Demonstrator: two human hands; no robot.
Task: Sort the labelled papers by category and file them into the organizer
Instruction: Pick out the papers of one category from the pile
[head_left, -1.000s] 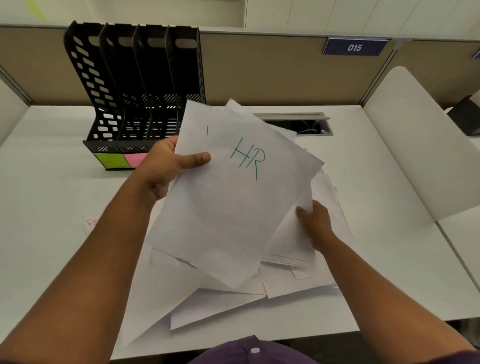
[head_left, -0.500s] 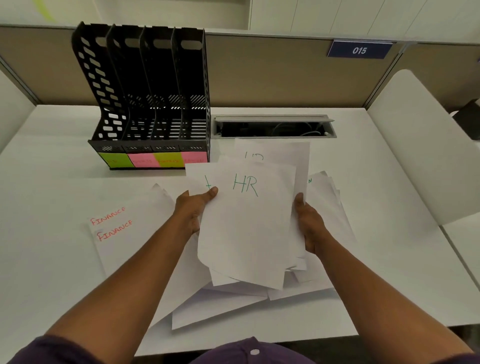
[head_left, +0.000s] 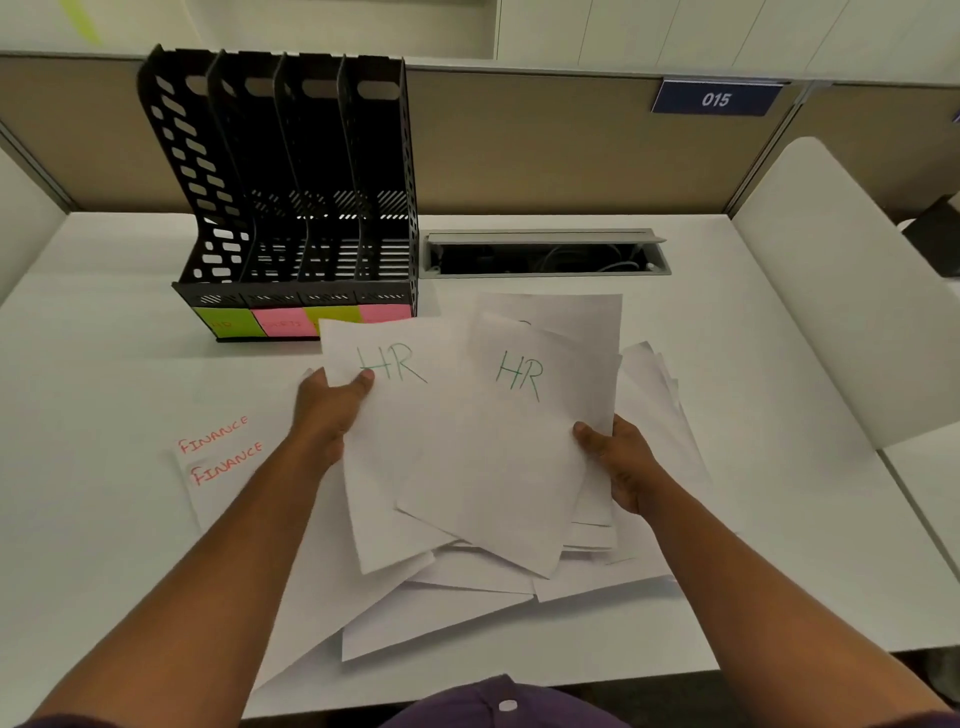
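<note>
My left hand (head_left: 327, 410) pinches the left edge of a white sheet marked HR (head_left: 395, 415) in green. My right hand (head_left: 621, 462) grips the right edge of a second HR sheet (head_left: 514, 441), which overlaps the first. Both sheets are held low over a loose pile of white papers (head_left: 467, 587) in the middle of the desk. Two sheets marked FINANCE (head_left: 223, 452) in red lie flat at the left. The black four-slot organizer (head_left: 291, 197) stands at the back left, with green and pink labels (head_left: 291, 319) along its front.
An open cable tray (head_left: 545, 254) is set into the white desk (head_left: 104, 545) behind the papers. A white divider panel (head_left: 841, 291) rises on the right. A beige partition with a blue 015 sign (head_left: 716, 98) closes the back.
The held papers came down toward the desk and spread apart, so two HR sheets now show side by side. My right hand has taken hold of the right one.
</note>
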